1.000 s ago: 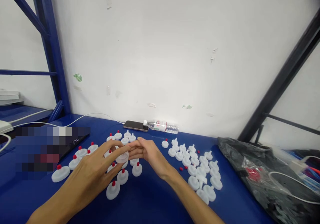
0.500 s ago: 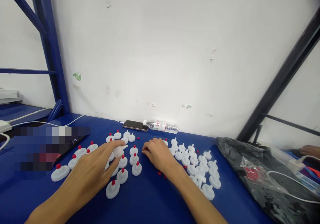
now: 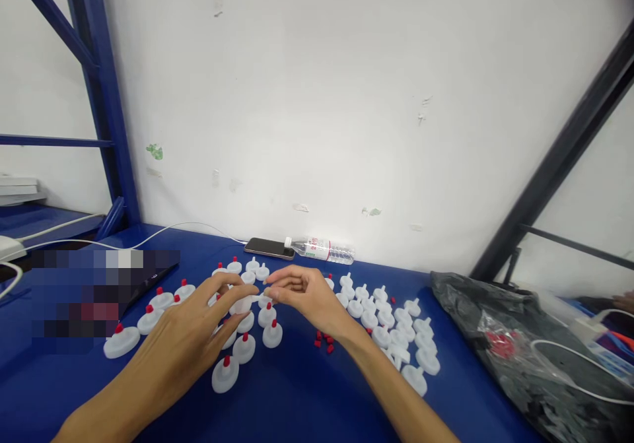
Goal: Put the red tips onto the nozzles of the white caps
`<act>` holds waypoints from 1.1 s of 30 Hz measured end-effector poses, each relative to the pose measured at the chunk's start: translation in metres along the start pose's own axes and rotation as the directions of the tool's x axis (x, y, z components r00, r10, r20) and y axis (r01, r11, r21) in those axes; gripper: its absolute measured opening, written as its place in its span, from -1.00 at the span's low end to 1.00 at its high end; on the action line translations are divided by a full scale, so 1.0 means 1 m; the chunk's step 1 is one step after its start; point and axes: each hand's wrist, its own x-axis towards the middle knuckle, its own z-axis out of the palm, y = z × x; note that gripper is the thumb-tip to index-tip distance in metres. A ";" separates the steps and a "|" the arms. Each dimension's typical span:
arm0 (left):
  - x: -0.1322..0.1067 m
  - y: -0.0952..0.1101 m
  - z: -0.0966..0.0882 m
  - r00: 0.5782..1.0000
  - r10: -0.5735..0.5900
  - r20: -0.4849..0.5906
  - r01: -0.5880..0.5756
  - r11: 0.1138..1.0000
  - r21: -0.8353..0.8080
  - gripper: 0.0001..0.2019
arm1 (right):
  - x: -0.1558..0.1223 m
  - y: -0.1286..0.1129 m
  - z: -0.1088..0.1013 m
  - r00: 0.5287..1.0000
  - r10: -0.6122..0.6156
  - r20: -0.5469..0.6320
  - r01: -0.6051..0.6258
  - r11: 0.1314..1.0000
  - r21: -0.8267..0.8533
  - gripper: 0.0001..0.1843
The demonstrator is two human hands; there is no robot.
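Note:
My left hand [image 3: 198, 327] grips a white nozzle lid [image 3: 241, 306] by its round base, the spout pointing right. At that spout my right hand [image 3: 310, 301] has its thumb and fingertips pinched together; whatever lies between them is hidden. Below and around the left hand stand several white lids with red tips [image 3: 225, 375]. To the right of my right forearm sits a group of white lids with bare spouts [image 3: 415, 380]. Small loose red caps [image 3: 324, 339] lie on the blue table beneath my right wrist.
Along the wall lie a phone [image 3: 269, 248] on a white cable and a clear water bottle [image 3: 321, 249]. A black plastic bag [image 3: 475, 324] covers the right side. On the left is a dark, partly blurred device [image 3: 148, 281]. A blue metal post [image 3: 111, 106] rises behind it.
My right hand has moved up and left from the table by the red caps to the spout of the lid in my left hand. The left hand stays nearly in place.

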 end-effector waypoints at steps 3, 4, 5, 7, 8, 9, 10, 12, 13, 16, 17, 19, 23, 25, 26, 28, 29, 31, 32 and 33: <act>0.001 0.002 -0.003 1.000 0.010 -0.007 -0.010 0.999 -0.044 -0.74 | -0.001 -0.002 0.003 0.999 0.031 0.031 -0.034 0.993 0.110 -0.57; 0.002 0.002 -0.004 1.000 0.014 -0.013 -0.014 0.999 -0.051 -0.75 | -0.001 -0.003 0.004 0.999 0.040 0.037 -0.044 0.991 0.123 -0.57; 0.003 0.003 -0.004 1.000 0.014 -0.017 -0.015 0.998 -0.054 -0.76 | -0.002 -0.003 0.006 0.998 0.047 0.043 -0.052 0.990 0.131 -0.57; 0.003 0.004 -0.005 1.000 0.018 -0.021 -0.020 0.998 -0.063 -0.77 | -0.002 -0.003 0.007 0.997 0.057 0.049 -0.063 0.987 0.144 -0.57; 0.003 0.004 -0.006 0.999 0.025 -0.023 -0.027 0.997 -0.070 -0.78 | -0.002 -0.002 0.008 0.997 0.061 0.046 -0.067 0.986 0.155 -0.57; 0.003 0.004 -0.006 0.999 0.036 -0.031 -0.039 0.996 -0.077 -0.79 | -0.002 0.000 0.008 0.997 0.063 0.040 -0.069 0.983 0.172 -0.57; 0.002 0.004 -0.006 0.998 0.047 -0.043 -0.051 0.995 -0.084 -0.79 | -0.002 0.002 0.007 0.997 0.067 0.039 -0.073 0.978 0.195 -0.57; -0.001 0.002 -0.007 0.995 0.064 -0.079 -0.072 0.993 -0.098 -0.74 | -0.001 0.006 0.005 0.995 0.083 0.061 -0.096 0.965 0.245 -0.57; -0.002 0.002 -0.007 0.993 0.067 -0.101 -0.077 0.992 -0.098 -0.69 | -0.001 0.008 0.005 0.992 0.092 0.087 -0.113 0.956 0.269 -0.55; -0.005 0.000 -0.009 0.978 0.109 -0.177 -0.123 0.990 -0.071 -0.65 | -0.003 0.006 0.004 0.978 0.100 0.183 -0.152 0.943 0.296 -0.36; -0.005 0.000 -0.009 0.971 0.138 -0.193 -0.154 0.986 -0.067 -0.65 | -0.004 0.003 0.005 0.972 0.096 0.213 -0.156 0.946 0.286 -0.25; -0.005 0.002 -0.010 0.960 0.189 -0.207 -0.209 0.975 -0.076 -0.66 | -0.008 -0.007 0.009 0.960 0.078 0.270 -0.151 0.954 0.259 -0.16; -0.005 0.007 -0.010 0.964 0.150 -0.219 -0.181 0.975 -0.131 -0.70 | -0.016 -0.027 0.017 0.931 0.064 0.361 -0.163 0.953 0.254 -0.49; -0.005 0.008 -0.009 0.971 0.115 -0.210 -0.148 0.978 -0.148 -0.72 | -0.018 -0.033 0.019 0.924 0.077 0.375 -0.188 0.945 0.269 -0.55; -0.006 0.009 -0.009 0.974 0.105 -0.199 -0.136 0.979 -0.149 -0.71 | -0.019 -0.033 0.019 0.924 0.082 0.374 -0.195 0.941 0.276 -0.55; -0.005 0.010 -0.011 0.979 0.093 -0.183 -0.120 0.983 -0.141 -0.66 | -0.017 -0.030 0.019 0.938 0.076 0.337 -0.178 0.942 0.283 -0.52; -0.004 0.010 -0.012 0.979 0.093 -0.179 -0.119 0.983 -0.138 -0.63 | -0.016 -0.027 0.018 0.949 0.073 0.307 -0.163 0.946 0.281 -0.49; -0.002 0.011 -0.014 0.979 0.102 -0.174 -0.126 0.983 -0.134 -0.60 | -0.012 -0.020 0.014 0.975 0.062 0.213 -0.118 0.957 0.263 -0.44; -0.001 0.012 -0.015 0.980 0.107 -0.169 -0.130 0.983 -0.132 -0.60 | -0.010 -0.017 0.012 0.986 0.054 0.158 -0.093 0.963 0.252 -0.42; 0.000 0.012 -0.016 0.981 0.109 -0.162 -0.130 0.983 -0.131 -0.60 | -0.009 -0.014 0.010 0.994 0.044 0.102 -0.068 0.968 0.241 -0.42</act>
